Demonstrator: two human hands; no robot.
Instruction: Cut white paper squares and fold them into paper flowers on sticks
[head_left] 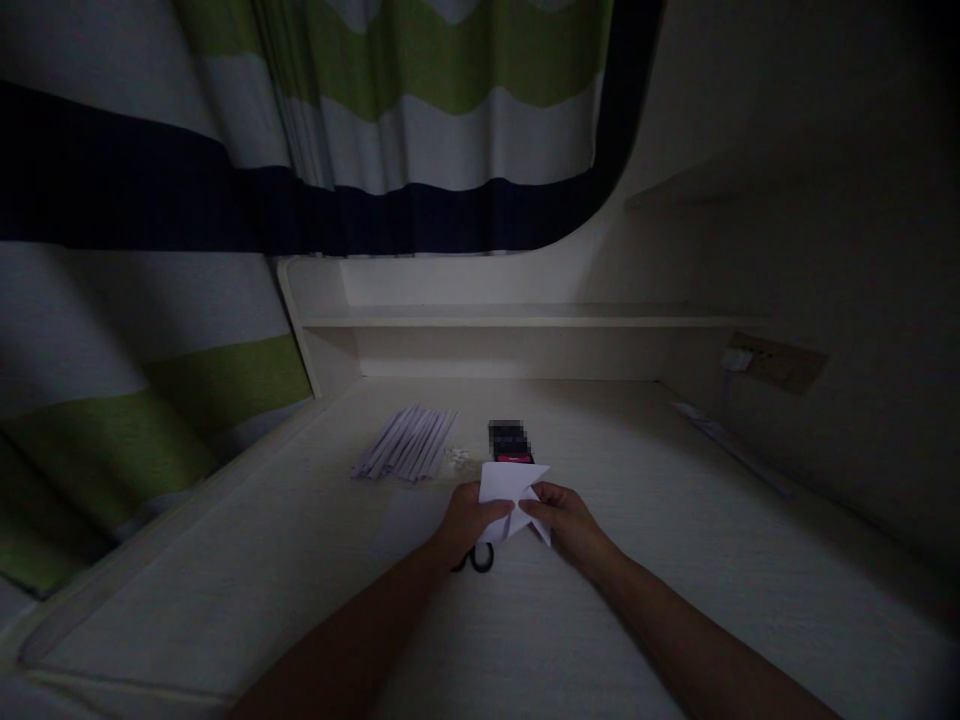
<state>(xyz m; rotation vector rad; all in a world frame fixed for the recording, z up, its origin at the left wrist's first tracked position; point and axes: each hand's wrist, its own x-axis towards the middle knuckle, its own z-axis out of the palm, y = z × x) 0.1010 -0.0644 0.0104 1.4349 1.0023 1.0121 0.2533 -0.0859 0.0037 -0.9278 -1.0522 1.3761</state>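
In the lower middle of the frame, the white folded paper (pixel 496 482) is sitting right between the two hands. I am watching through the head camera from far away. The left hand (pixel 463 520) is pinching the paper's left part, and the right hand (pixel 566 515) is pinching its right part, so neither is being nearer. The thumbs are pointing at each other, with their tips almost meeting. Two sharp corners are sticking out to the right, one up and one down. I am not seeing a clear long side, because folds and fingers are hiding it. Most fingers are hiding behind the paper. Black loops (pixel 482 568), maybe scissor handles, are peeking out under the left wrist; the rest is hiding. Above the paper, a dark thing (pixel 510 440) is looking too blurry to name.
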